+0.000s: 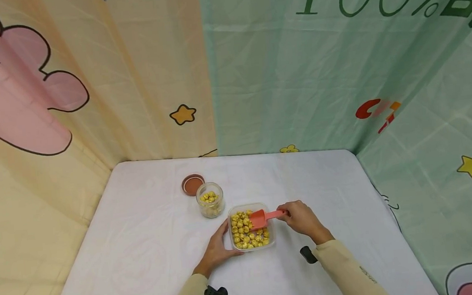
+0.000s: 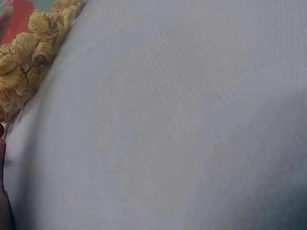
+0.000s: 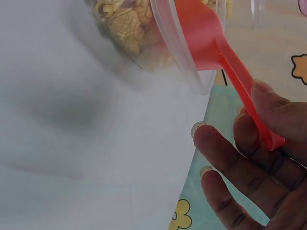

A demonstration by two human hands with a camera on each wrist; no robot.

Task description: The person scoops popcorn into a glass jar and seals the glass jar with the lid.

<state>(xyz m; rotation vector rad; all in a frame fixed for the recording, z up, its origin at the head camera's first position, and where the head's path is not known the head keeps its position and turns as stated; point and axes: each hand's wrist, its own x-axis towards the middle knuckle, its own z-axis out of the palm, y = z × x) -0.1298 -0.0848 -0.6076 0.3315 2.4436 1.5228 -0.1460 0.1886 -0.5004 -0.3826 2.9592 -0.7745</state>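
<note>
Low in the middle of the head view, the person's right hand (image 1: 303,219) pinches the thin handle of a little orange scoop (image 1: 263,217), with its bowl sitting in a clear tub (image 1: 273,238) of yellow popcorn (image 1: 243,233). The left hand (image 1: 219,247) lies against the tub's left wall, fingers fairly straight, steadying rather than gripping.

The scoop looks like light, stiff plastic, so the handle end is the sensible place to hold it. The popcorn is probably feather-light and crumbly, likely to bounce off an overfilled scoop. The tub seems thin and would slide easily on the white worktop (image 1: 144,249).

Just up and left stands a small open jar (image 1: 210,200) partly filled with popcorn, its brown lid (image 1: 193,184) beside it.
</note>
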